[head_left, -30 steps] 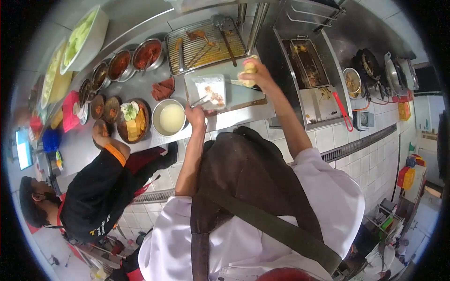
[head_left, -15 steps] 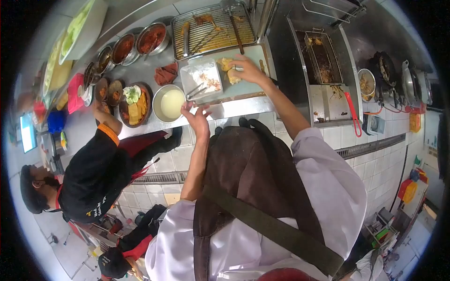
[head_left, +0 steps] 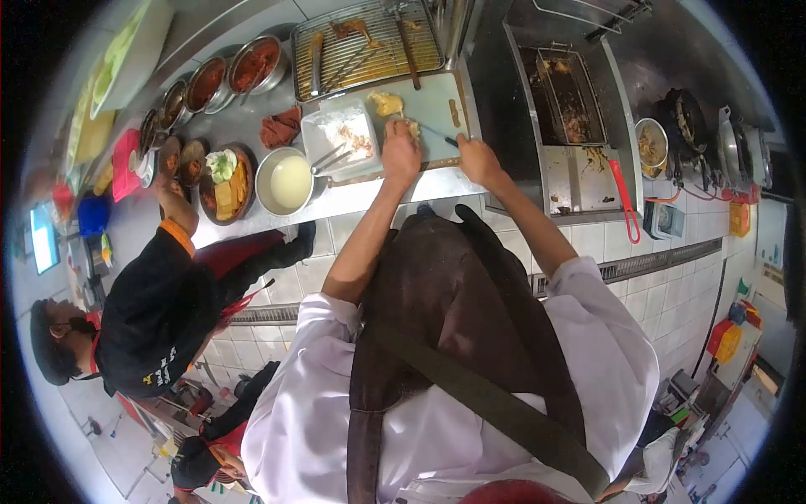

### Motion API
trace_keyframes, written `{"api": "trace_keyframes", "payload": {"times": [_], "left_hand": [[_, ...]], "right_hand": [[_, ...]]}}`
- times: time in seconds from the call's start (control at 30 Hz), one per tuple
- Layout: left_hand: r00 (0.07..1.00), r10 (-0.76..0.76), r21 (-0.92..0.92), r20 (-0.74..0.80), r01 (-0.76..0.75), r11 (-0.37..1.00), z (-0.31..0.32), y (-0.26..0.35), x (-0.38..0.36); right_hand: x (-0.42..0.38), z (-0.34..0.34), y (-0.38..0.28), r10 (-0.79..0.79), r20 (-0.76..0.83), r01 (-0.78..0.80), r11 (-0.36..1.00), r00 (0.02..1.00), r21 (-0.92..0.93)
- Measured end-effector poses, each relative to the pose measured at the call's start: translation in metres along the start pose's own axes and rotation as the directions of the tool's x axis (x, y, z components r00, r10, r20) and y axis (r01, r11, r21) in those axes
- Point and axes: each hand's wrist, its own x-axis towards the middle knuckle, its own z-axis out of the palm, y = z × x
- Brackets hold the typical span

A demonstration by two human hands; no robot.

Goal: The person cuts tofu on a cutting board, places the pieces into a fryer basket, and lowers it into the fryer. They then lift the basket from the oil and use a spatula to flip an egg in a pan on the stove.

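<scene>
My right hand [head_left: 479, 160] is closed around the black handle of a knife [head_left: 436, 131], whose blade points left over the pale green cutting board [head_left: 437, 92]. Beside the blade tip, my left hand [head_left: 401, 153] presses its fingers on a yellowish piece of chicken [head_left: 413, 128], partly hidden by them. Another yellow piece of chicken [head_left: 386, 103] lies just behind it on the board. A white plastic tub [head_left: 323, 126] with food scraps and tongs [head_left: 332, 161] is left of my left hand.
A metal pot of pale liquid [head_left: 288, 182] stands near the counter's front edge. Behind the board is a wire rack tray [head_left: 353, 71] with utensils. At left, a co-worker [head_left: 159, 311] reaches toward stone bowls [head_left: 227, 186]. A fryer [head_left: 571, 101] is at right.
My left hand has moved right from beside the pot onto the chicken piece. My right hand has left the chicken, drawn back toward the board's right edge, and taken hold of the knife.
</scene>
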Motion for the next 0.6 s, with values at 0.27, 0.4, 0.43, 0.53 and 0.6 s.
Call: {"api": "trace_keyframes", "payload": {"times": [0.27,0.4,0.43,0.53,0.6], "left_hand": [[0.998,0.027,-0.197,-0.059,-0.038,0.98,0.008,-0.004,-0.01],[0.98,0.102,-0.178,-0.17,-0.132,0.975,0.016,-0.02,-0.011],[0.981,0.1,-0.177,-0.169,-0.13,0.976,0.018,-0.022,-0.01],[0.98,0.013,-0.233,-0.198,-0.059,0.971,0.018,-0.022,-0.011],[0.974,0.089,-0.219,-0.209,-0.135,0.966,0.017,-0.018,-0.011]], "right_hand": [[-0.063,-0.025,-0.021,0.066,-0.057,-0.046,0.951,0.996,0.305],[-0.044,-0.014,-0.036,-0.069,-0.12,0.078,0.995,0.99,0.069],[-0.042,-0.012,-0.037,-0.075,-0.062,0.077,0.996,0.995,0.038],[-0.039,-0.006,-0.039,-0.065,-0.062,0.069,0.995,0.996,0.065],[-0.043,-0.006,-0.042,-0.052,-0.043,0.055,0.996,0.998,0.072]]}}
